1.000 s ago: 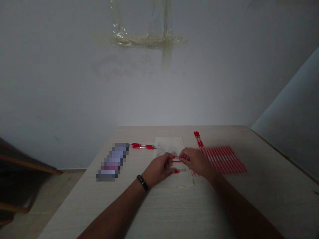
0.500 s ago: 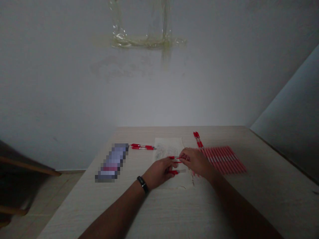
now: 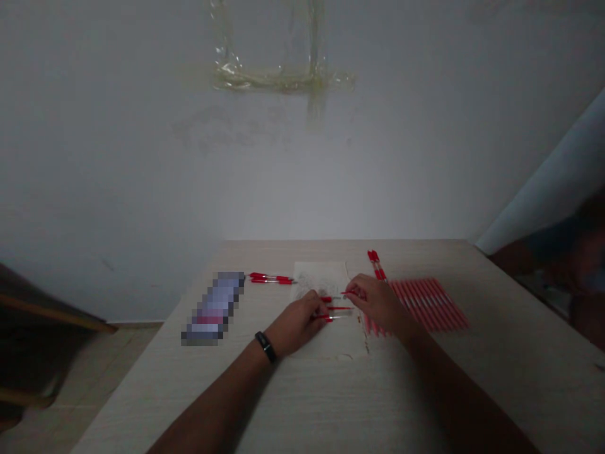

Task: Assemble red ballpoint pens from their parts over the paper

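Note:
Over a sheet of paper (image 3: 331, 343) with scribbles, my left hand (image 3: 297, 325) is closed around pen parts. A thin red ink refill (image 3: 339, 308) and a clear pen barrel with a red grip (image 3: 331, 318) stick out rightward from its fingers. Just above them, another red-ended pen part (image 3: 326, 299) shows by the fingertips; whether it is held I cannot tell. My right hand (image 3: 373, 299) pinches a small red pen piece (image 3: 348, 292), apart from the left hand. Its exact kind is too small to make out.
Right of my right hand lies a row of several red pens (image 3: 425, 304), with two red pens (image 3: 377, 265) behind it. Two more pens (image 3: 270, 279) lie left of the paper, near a blurred phone (image 3: 212, 309). Another person's arm (image 3: 515, 255) is beyond the table's right edge.
My right hand has drawn slightly away from the left with the small red piece. The lower barrel has risen closer to the refill. Another person has come into view at the right.

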The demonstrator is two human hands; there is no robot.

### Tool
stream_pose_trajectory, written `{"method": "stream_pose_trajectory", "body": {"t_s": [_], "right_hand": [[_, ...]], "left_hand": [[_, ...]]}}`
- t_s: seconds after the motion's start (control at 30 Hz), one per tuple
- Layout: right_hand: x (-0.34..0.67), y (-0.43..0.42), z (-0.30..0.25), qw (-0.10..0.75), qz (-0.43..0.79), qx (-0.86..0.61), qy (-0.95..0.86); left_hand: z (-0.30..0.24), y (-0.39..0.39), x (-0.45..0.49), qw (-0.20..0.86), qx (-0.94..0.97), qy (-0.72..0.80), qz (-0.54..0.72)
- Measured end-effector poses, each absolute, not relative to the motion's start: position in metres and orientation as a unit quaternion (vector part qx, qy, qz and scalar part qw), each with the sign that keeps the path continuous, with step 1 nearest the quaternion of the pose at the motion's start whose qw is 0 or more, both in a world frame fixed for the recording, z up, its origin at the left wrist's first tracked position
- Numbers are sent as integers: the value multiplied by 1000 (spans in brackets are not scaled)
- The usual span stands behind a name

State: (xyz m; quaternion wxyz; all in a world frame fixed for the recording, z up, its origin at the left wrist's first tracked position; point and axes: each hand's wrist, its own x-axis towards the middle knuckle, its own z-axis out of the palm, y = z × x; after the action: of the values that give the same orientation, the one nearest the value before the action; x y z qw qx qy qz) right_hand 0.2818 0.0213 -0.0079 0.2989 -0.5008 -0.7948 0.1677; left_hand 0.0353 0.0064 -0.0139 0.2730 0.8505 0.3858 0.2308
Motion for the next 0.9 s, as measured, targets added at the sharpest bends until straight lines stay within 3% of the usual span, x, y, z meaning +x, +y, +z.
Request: {"method": "stream_pose_trajectory", "body": {"t_s": [0.37, 0.9], "right_hand": [[282, 24, -7, 299, 156, -473, -814], [270, 16, -6, 299, 169, -405, -847]], "left_hand": [[-17, 12, 33, 236, 815, 464, 254], [-14, 12, 34, 228, 834, 437, 247]]}}
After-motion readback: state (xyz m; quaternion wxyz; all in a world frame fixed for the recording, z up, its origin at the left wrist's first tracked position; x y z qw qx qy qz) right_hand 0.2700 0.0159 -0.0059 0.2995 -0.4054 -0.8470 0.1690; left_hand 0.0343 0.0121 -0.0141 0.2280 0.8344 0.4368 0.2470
